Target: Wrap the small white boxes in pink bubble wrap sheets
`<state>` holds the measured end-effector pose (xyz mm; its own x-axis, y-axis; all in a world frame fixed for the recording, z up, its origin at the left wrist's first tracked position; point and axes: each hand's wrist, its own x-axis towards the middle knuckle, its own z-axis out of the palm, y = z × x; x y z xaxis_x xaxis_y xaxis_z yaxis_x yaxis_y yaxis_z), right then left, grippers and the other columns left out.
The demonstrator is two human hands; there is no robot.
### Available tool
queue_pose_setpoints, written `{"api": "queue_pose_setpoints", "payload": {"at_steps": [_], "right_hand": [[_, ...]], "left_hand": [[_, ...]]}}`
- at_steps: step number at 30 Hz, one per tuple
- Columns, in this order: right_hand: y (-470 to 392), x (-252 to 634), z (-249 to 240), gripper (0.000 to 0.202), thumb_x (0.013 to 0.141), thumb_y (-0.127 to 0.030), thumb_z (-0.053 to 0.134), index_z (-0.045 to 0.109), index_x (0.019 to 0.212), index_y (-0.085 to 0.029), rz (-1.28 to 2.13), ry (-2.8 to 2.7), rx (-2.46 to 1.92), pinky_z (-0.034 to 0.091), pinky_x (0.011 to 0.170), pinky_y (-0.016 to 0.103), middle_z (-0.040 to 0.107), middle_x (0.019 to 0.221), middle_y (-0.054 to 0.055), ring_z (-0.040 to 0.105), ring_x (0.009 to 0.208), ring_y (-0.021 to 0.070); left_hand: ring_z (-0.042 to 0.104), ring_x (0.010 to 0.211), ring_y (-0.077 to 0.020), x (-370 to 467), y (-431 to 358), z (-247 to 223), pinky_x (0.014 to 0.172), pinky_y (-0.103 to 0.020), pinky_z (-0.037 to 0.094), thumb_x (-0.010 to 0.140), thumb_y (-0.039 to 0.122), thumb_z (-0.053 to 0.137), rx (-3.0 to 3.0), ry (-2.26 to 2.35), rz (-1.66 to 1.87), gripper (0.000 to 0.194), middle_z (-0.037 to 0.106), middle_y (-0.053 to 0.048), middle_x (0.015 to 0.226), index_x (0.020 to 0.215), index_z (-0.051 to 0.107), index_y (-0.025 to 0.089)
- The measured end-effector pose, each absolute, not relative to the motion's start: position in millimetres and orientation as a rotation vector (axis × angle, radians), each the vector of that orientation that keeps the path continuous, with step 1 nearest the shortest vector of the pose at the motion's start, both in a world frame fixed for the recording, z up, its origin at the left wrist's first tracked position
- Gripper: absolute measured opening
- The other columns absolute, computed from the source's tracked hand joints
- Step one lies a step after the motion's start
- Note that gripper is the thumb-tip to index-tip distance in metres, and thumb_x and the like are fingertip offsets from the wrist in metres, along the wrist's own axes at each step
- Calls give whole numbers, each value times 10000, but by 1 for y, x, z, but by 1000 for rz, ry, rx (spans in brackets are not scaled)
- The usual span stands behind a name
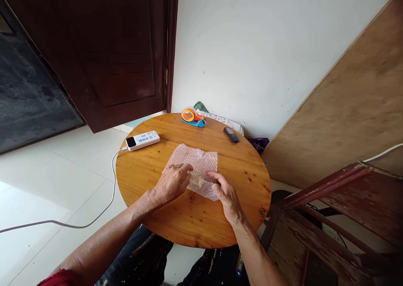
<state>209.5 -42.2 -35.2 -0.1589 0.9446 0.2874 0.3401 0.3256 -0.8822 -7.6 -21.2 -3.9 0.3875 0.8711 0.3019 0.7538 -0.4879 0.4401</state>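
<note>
A pinkish sheet of bubble wrap [209, 160] lies spread on the round wooden table [151, 172] in front of me. On its near half rests a small clear, pale item [195, 180] whose kind I cannot make out. My left hand [176, 179] is over the wrap's left side, fingers curled together beside the clear item; what they hold, if anything, is hidden. At the wrap's right edge is my right hand [227, 195], its thumb and fingers apart around the right end of the item.
An orange and blue tape dispenser [193, 117] stands at the table's far edge. A dark, pixelated object [231, 135] lies to its right. At the left, a white device [143, 140] has a cable [113, 181] running off the table. A wooden chair [327, 206] is on the right.
</note>
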Motion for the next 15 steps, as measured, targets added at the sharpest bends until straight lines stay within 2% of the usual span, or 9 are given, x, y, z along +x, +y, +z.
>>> {"api": "queue_pose_setpoints", "payload": {"at_steps": [2,5,9,11,15], "right_hand": [[-43,208,-35,558,797,-670,581,593,1156,-242,852,-1693,-1149,397,1080,493,631,1308,103,551,1253,318],[-45,205,-33,456,747,-557,690,590,1073,-255,811,-1720,-1181,414,1062,489,615,1331,97,548,1260,315],[-47,202,-32,238,762,-416,686,614,912,-246,692,-1755,-1189,444,1018,464,638,1291,97,579,1215,294],[-46,201,-33,141,793,-377,651,624,811,-240,641,-1752,-1194,478,964,442,674,1219,100,623,1140,282],[-46,199,-37,160,841,-365,610,627,743,-240,577,-1702,-1233,511,894,404,725,1072,92,676,995,254]], "left_hand": [[671,846,-194,-9,-21,-5,815,-334,503,889,235,561,2372,1381,800,172,711,-47,914,1044,618,186],[646,808,-186,-13,-21,-7,842,-358,493,792,243,668,2367,1321,841,182,688,-26,865,963,637,189],[628,818,-189,-18,-20,-8,848,-365,483,775,157,623,2408,1296,844,35,664,-27,817,790,637,186],[640,867,-197,-19,-20,-8,867,-367,487,769,130,606,2388,1272,888,62,682,-43,879,745,622,184],[651,1059,-240,-16,-18,-9,946,-389,493,716,98,620,2266,1194,981,85,693,-97,1158,706,592,178]]}}
